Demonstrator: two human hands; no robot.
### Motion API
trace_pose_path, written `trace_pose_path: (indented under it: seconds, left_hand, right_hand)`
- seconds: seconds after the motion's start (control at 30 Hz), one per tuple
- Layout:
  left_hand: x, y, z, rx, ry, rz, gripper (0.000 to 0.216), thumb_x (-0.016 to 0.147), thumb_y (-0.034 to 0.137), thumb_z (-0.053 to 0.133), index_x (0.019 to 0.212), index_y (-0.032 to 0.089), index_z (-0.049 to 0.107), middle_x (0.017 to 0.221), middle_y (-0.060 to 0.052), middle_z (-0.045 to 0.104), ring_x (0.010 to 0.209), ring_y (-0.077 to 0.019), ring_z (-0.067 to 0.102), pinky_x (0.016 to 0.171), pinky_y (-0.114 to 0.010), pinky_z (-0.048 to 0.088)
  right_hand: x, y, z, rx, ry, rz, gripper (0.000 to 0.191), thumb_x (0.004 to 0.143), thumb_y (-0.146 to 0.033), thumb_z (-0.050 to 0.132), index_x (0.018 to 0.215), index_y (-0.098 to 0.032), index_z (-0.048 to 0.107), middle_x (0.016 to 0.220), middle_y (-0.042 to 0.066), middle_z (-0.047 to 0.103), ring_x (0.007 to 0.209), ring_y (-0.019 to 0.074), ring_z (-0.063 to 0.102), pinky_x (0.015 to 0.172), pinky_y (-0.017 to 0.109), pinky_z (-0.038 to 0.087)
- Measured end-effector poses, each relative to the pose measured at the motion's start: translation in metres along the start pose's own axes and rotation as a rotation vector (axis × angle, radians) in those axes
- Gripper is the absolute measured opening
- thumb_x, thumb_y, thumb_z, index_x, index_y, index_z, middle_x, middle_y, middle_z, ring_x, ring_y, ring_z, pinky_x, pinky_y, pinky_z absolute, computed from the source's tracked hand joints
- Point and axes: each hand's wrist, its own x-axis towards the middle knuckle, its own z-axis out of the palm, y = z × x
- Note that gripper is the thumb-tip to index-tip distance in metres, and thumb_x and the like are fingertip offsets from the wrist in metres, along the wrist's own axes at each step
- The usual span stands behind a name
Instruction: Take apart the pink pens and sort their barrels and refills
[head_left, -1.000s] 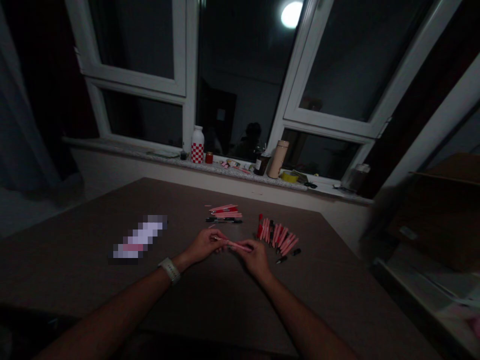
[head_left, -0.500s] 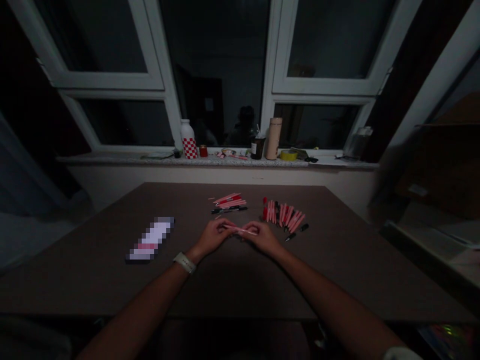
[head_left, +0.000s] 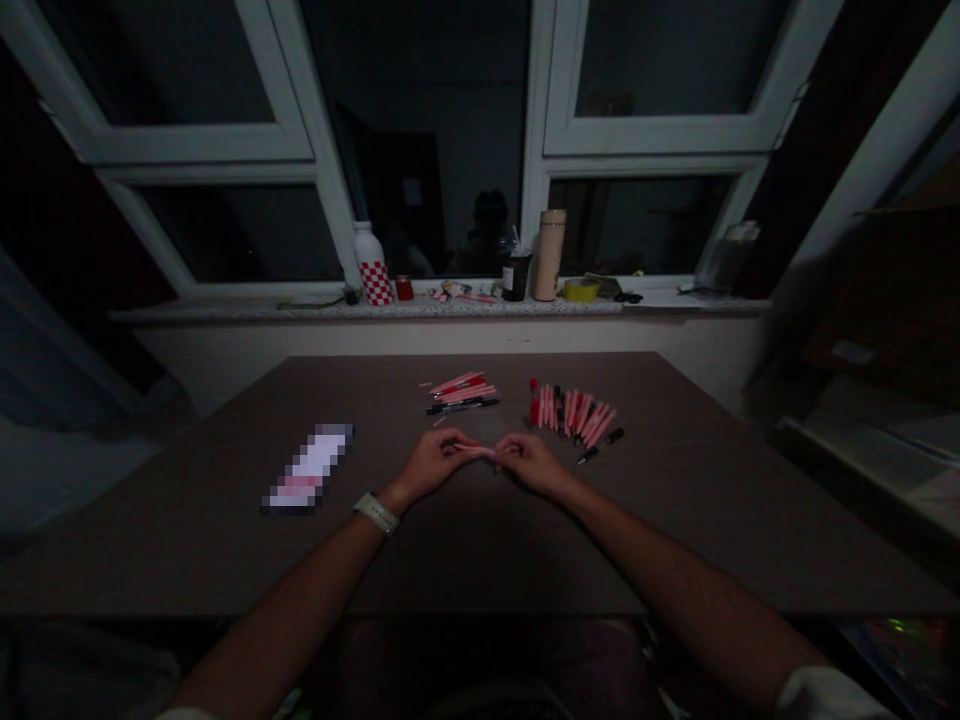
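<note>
Between my two hands is a slim pink pen (head_left: 481, 452), held nearly level above the middle of the table. My left hand (head_left: 429, 467) pinches its left part with thumb and fingers. At its right end the fingers of my right hand (head_left: 534, 466) are closed, partly hiding it. Beyond my left hand lies a group of pink pen pieces (head_left: 469, 392), with red and black pens (head_left: 463, 406) among them. A fanned row of pink pens (head_left: 576, 410), mixed with black and red ones, lies beyond my right hand.
A phone with a blurred screen (head_left: 311, 468) lies on the brown table (head_left: 517, 560) at left. On the windowsill (head_left: 300, 312) stand a checkered bottle (head_left: 375, 270), a small red jar (head_left: 404, 288), a drink cup (head_left: 514, 277), a tan flask (head_left: 550, 255) and yellow tape (head_left: 580, 290).
Two pink pieces showed crossed between my fingertips before; now they look like one straight line. My right fingers have shifted along it. The camera view has tilted slightly downward.
</note>
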Motion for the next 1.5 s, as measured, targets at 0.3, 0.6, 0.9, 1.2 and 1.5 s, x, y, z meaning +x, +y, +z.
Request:
trace_pose_path:
  seconds: [0.3, 0.6, 0.9, 1.2, 1.5]
  left_hand:
    - [0.001, 0.002, -0.001, 0.113, 0.008, 0.020, 0.023, 0.078, 0.037, 0.075, 0.084, 0.015, 0.073, 0.089, -0.007, 0.076, 0.083, -0.0194, 0.070, 0.077, -0.031, 0.055]
    - [0.001, 0.007, 0.000, 0.113, -0.006, 0.018, 0.022, 0.079, 0.036, 0.075, 0.085, 0.015, 0.073, 0.087, -0.007, 0.076, 0.079, -0.0184, 0.069, 0.072, -0.029, 0.054]
    - [0.002, 0.005, -0.003, 0.144, -0.026, 0.027, 0.025, 0.081, 0.038, 0.073, 0.089, 0.015, 0.074, 0.090, -0.008, 0.076, 0.081, -0.0184, 0.070, 0.073, -0.028, 0.053]
    - [0.001, 0.008, -0.002, 0.114, -0.019, 0.013, 0.028, 0.079, 0.041, 0.074, 0.090, 0.015, 0.074, 0.089, -0.007, 0.076, 0.080, -0.0191, 0.070, 0.073, -0.027, 0.054]
    - [0.000, 0.015, -0.002, 0.111, -0.027, 0.021, 0.024, 0.080, 0.037, 0.074, 0.088, 0.015, 0.074, 0.090, -0.008, 0.076, 0.084, -0.0202, 0.070, 0.077, -0.030, 0.055]
  right_hand:
    - [-0.001, 0.001, 0.000, -0.005, -0.021, 0.031, 0.044, 0.067, -0.056, 0.076, 0.079, -0.015, 0.065, 0.072, 0.002, 0.066, 0.064, 0.0138, 0.056, 0.060, 0.023, 0.039]
    - [-0.002, -0.007, -0.004, -0.050, -0.055, 0.046, 0.043, 0.072, -0.058, 0.072, 0.079, -0.016, 0.067, 0.073, 0.003, 0.067, 0.065, 0.0151, 0.057, 0.061, 0.025, 0.040]
    - [0.000, -0.007, -0.006, -0.084, -0.104, -0.004, 0.050, 0.081, -0.065, 0.059, 0.072, -0.016, 0.067, 0.071, 0.003, 0.067, 0.067, 0.0155, 0.058, 0.065, 0.026, 0.041]
    - [0.001, -0.001, -0.005, -0.080, -0.083, -0.017, 0.048, 0.081, -0.063, 0.060, 0.075, -0.016, 0.063, 0.066, 0.000, 0.060, 0.060, 0.0128, 0.051, 0.058, 0.024, 0.037]
    - [-0.001, -0.003, -0.005, -0.118, -0.108, -0.020, 0.037, 0.082, -0.053, 0.063, 0.080, -0.016, 0.063, 0.066, 0.000, 0.059, 0.060, 0.0122, 0.049, 0.055, 0.022, 0.034]
